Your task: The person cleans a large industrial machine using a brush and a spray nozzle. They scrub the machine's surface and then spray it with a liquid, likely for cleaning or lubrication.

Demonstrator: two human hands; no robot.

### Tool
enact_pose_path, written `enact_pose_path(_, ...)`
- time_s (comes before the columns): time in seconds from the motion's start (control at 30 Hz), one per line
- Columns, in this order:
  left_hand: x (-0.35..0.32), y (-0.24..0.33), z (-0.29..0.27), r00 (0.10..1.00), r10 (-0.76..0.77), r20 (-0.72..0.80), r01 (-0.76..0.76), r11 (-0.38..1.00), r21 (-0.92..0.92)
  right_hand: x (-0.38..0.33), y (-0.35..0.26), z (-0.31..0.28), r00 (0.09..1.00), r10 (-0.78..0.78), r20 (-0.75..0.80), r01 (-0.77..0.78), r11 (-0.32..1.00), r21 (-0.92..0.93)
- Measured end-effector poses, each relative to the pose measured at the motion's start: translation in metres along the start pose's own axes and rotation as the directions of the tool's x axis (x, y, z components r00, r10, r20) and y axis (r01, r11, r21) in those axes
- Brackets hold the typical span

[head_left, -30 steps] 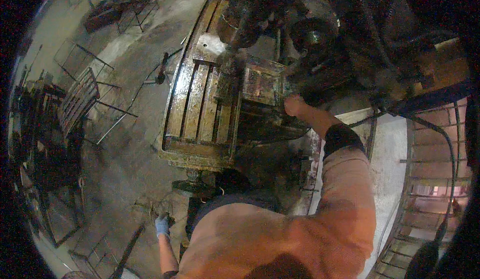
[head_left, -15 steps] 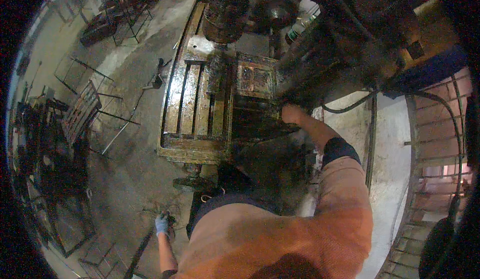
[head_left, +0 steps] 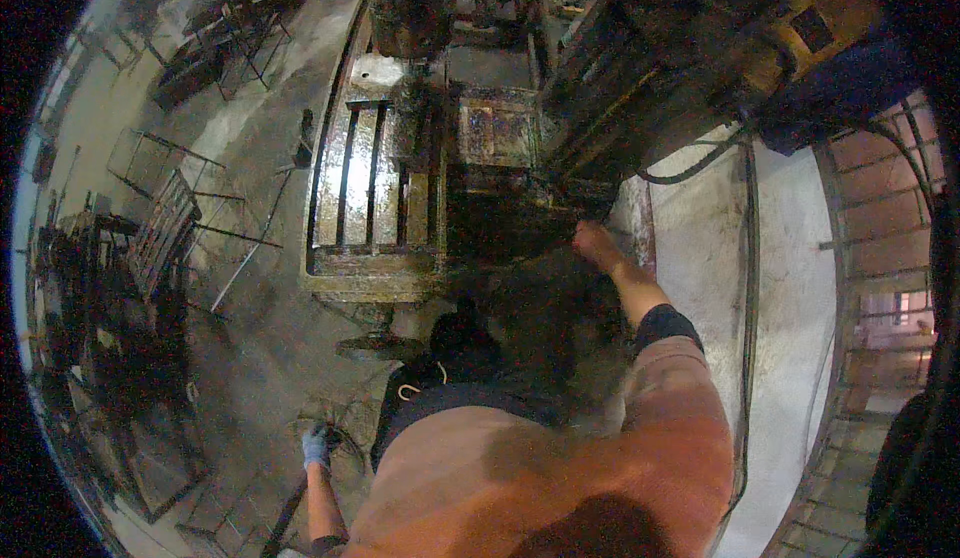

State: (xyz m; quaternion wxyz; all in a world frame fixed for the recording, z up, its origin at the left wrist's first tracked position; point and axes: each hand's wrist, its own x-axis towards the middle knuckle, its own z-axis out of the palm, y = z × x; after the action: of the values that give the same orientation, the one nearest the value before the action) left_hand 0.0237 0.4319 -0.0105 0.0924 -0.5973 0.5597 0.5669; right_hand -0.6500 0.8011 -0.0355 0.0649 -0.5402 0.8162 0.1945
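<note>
A milling machine with a slotted, oil-wet metal table (head_left: 325,198) stands ahead of me. My right hand (head_left: 595,243), bare, is out at the machine's dark right side below the yellow-brown housing. Its fingers are curled closed; what they hold, if anything, is lost in the shadow. Low at the left, my left hand (head_left: 315,445) wears a light blue glove and is closed. Dark thin strands (head_left: 345,445) spread around it, and I cannot make out what they belong to. A round handwheel (head_left: 380,346) sits under the table's near end, between my hands.
Metal frames (head_left: 165,218) and dark scrap-like items stand along the left. A hose (head_left: 690,173) loops from the machine at the right, beside a pale wall (head_left: 780,308). Barred grating (head_left: 880,248) runs along the far right.
My right hand has drawn slightly back toward me and away from the machine's side. The view has shifted, so the machine sits a little farther left and up. My left hand stays low and closed.
</note>
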Motion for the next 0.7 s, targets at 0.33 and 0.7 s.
enact_pose_path(0.33, -0.043, 0.022, 0.096, 0.995, -0.101, -0.026, 0.094, 0.975, -0.199, -0.033, -0.023, 0.027, 0.808, -0.579, -0.106, -0.076, 0.077, -0.994)
enact_pose_path(0.7, 0.022, 0.117, 0.317, 0.958, 0.048, 0.283, -0.108, 0.974, 0.201, -0.041, -0.004, 0.15, 0.828, -0.492, -0.268, 0.139, 0.643, -0.753)
